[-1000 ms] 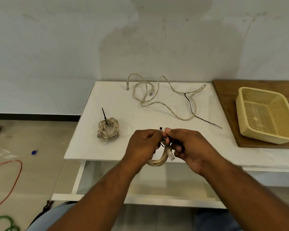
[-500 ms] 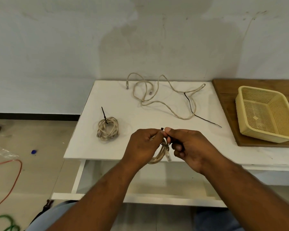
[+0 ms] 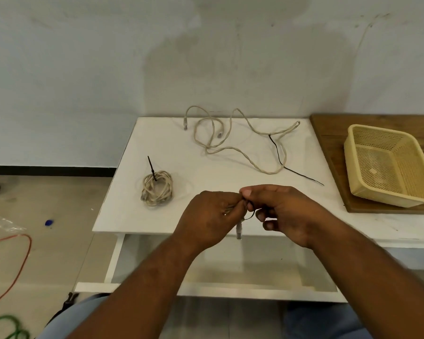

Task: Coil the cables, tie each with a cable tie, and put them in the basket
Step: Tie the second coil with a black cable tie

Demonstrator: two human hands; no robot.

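Over the tabletop's [image 3: 181, 152] front edge, the left hand [image 3: 213, 216] grips a coiled cable [image 3: 239, 230]; the right hand [image 3: 282, 211] pinches its black cable tie [image 3: 251, 214].

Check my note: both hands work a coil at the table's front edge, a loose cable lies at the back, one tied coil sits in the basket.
Wrong on the coil: the head view shows the tied coil on the white table, left of the left hand, not in the basket. The rest stands.
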